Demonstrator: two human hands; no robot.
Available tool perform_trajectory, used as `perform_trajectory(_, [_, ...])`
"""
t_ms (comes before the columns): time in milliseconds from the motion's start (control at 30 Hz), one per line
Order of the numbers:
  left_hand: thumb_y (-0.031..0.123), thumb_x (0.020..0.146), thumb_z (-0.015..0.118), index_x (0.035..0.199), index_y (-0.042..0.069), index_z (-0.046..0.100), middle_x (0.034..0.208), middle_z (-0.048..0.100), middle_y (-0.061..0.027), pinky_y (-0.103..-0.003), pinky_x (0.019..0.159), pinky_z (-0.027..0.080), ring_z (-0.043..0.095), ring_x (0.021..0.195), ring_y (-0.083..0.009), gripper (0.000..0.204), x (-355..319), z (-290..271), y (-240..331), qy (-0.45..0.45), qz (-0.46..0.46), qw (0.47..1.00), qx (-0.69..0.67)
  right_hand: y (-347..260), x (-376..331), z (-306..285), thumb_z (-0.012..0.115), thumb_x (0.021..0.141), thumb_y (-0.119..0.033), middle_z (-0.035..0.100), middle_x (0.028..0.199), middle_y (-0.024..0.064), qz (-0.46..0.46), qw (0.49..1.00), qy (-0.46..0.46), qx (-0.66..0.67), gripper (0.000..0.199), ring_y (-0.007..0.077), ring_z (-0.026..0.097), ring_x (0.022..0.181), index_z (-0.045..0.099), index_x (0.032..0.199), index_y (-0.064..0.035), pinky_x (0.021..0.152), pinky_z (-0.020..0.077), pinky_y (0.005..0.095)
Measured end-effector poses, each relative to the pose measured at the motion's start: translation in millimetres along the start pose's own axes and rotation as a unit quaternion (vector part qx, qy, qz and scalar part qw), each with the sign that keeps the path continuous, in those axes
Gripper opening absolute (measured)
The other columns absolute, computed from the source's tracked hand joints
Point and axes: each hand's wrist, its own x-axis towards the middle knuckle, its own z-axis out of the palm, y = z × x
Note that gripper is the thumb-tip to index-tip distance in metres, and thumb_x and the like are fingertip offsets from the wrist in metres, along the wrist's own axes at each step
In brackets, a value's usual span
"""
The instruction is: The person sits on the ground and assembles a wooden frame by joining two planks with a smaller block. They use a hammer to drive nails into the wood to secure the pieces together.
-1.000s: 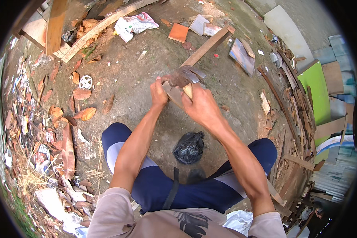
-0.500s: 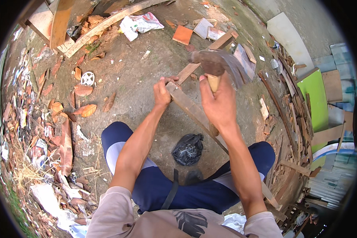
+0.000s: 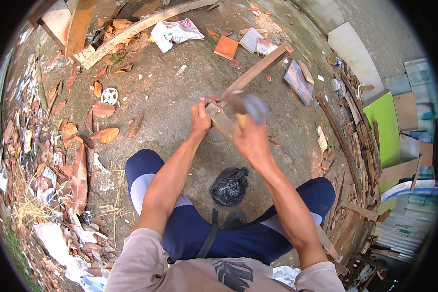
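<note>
My right hand [image 3: 252, 138] is closed round the handle of a claw hammer [image 3: 250, 106], whose head is smeared by motion just over the joint of two wooden battens. One batten [image 3: 258, 70] runs away to the far right; the other batten [image 3: 219, 120] slants toward me and passes under my right hand. My left hand [image 3: 200, 116] grips the battens where their ends meet, its fingers wrapped over the far side. Whether a nail stands in the joint is hidden by the hammer and fingers. Between my knees sits a black plastic bag [image 3: 228, 187] holding several nails.
An orange tile [image 3: 226, 47] and other flat pieces lie at the far side, with a white printed sack [image 3: 177, 33] near them. Dry leaves [image 3: 104, 135] and litter cover the left. Scrap wood [image 3: 340, 141] and a green panel [image 3: 384, 134] line the right.
The hammer has swung down and left from above the batten to the joint, my right hand moving with it. The battens have shifted slightly; my left hand keeps its grip.
</note>
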Motion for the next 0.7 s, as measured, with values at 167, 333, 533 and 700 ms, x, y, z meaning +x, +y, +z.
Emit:
perform_trajectory(167, [0.031,0.103,0.029,0.079,-0.007,0.063,0.101,0.072,-0.0215,-0.041,0.091,0.049,0.067,0.098,-0.0297,0.056,2,-13,-3,-0.007,-0.02,0.998,-0.054,-25,18,-27,0.062,0.091,-0.014,0.067,0.088,0.0191,0.155,0.982,-0.101,0.024,0.021,0.0349,0.067,0.08,0.06,0.106,0.0006,0.072,0.0501,0.0414])
perform_trajectory(333, [0.033,0.103,0.028,0.079,-0.007,0.064,0.099,0.072,-0.0222,-0.04,0.081,0.052,0.068,0.086,-0.0278,0.058,7,-7,-11,0.002,0.062,0.998,-0.005,-30,-1,-5,0.062,0.09,-0.015,0.066,0.084,0.0217,0.138,0.98,0.071,0.128,0.023,0.037,0.068,0.078,0.059,0.107,0.002,0.069,0.0506,0.0426])
perform_trajectory(533, [0.033,0.103,0.027,0.078,-0.008,0.064,0.1,0.072,-0.0221,-0.04,0.088,0.05,0.067,0.094,-0.0282,0.06,2,-14,6,-0.019,-0.024,0.999,-0.027,-22,19,-21,0.061,0.086,-0.01,0.065,0.084,0.0285,0.152,0.982,-0.097,0.049,0.03,0.0474,0.067,0.078,0.057,0.112,0.0031,0.07,0.0511,0.0532])
perform_trajectory(700, [0.034,0.102,0.026,0.078,-0.008,0.065,0.095,0.073,-0.021,-0.039,0.08,0.052,0.069,0.083,-0.0271,0.062,6,-3,-5,-0.009,0.058,0.998,0.0,1,2,1,0.062,0.085,-0.012,0.065,0.088,0.0333,0.162,0.976,-0.143,-0.014,0.031,0.0487,0.066,0.084,0.057,0.111,0.0038,0.075,0.0509,0.0523])
